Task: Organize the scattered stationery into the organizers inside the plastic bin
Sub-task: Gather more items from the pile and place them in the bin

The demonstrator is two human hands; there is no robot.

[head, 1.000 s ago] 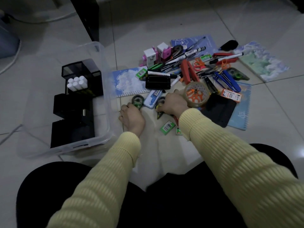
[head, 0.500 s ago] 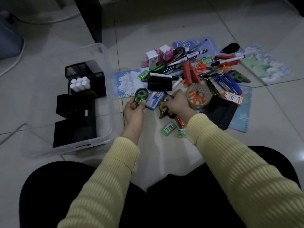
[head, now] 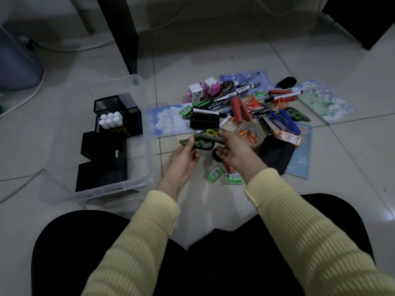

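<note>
Head view, leftmost: the plastic bin (head: 148, 116) holds the black organizers (head: 100, 154). My left hand (head: 183, 158) pinches a green correction tape (head: 199, 143); my right hand (head: 235, 150) grips a second correction tape (head: 210, 132) touching it. I should gather both in one hand, then lower them into one compartment.

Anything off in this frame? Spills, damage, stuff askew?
Nothing spilled or damaged. Stationery pile lies jumbled on the floor, as the task expects; two small green boxes sit apart, on its near side. Plastic bin upright, black organizers standing inside.
</note>
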